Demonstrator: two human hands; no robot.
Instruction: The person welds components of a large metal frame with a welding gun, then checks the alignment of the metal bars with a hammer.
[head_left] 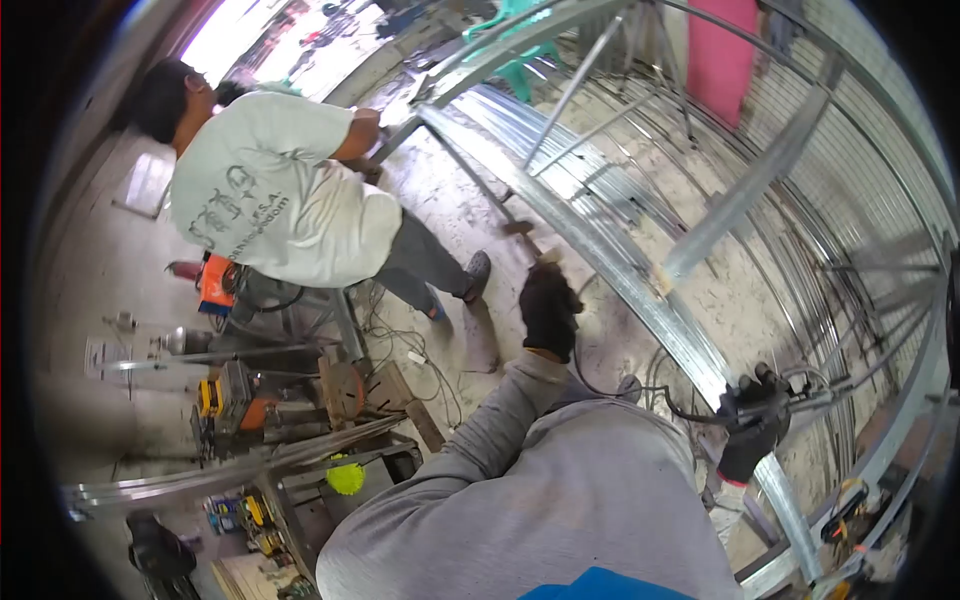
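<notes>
A person in a grey long-sleeved top works with 2 hands in dark gloves, and the hands are well apart. The left hand (548,312) is closed around a stick-like tool (518,229). The tool pokes out past the top of the hand, over the floor (455,240), and it has a dark, wide end. It is too small to tell what kind of tool it is. The right hand (755,412) is at a long, shiny metal bar (685,350), near the lower part of it. A black cable (655,388) bends across to this hand, but you cannot tell if the fingers grip the cable or just touch it. The metal bar is part of a big metal frame, with a curved rim (880,75) at the far right. Many thin metal strips (550,140) lie on the floor behind the bar. Another person (285,190), in a pale shirt with dark print, stands near the top end of the bar, with arms held out toward the frame. A green chair (512,75) and a pink board (722,60) are near the top of the view. On the left side, there is an orange machine (216,284), and lower down a round, bright yellow-green thing (345,478).
</notes>
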